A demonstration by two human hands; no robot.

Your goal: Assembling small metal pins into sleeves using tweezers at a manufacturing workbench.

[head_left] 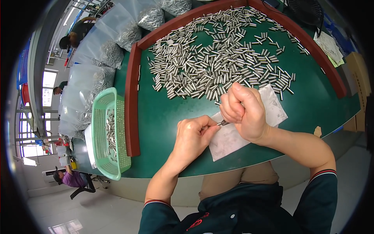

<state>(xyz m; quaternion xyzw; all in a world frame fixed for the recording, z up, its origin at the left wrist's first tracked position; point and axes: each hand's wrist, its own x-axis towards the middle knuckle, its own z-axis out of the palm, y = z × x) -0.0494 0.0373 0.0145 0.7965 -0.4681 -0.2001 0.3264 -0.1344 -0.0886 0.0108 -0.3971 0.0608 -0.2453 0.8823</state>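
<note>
Hands meet near desk's (163, 117) front edge, my left hand (193, 134) & right hand (243, 111) both pinched on one small metal pin (223, 123) over white sheet (272, 109), bare green to the left.

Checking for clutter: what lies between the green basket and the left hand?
In the head view, the red-brown border strip, then bare green mat, separate basket and left hand.

Basket (111, 134) left of pins (218, 58).
</note>
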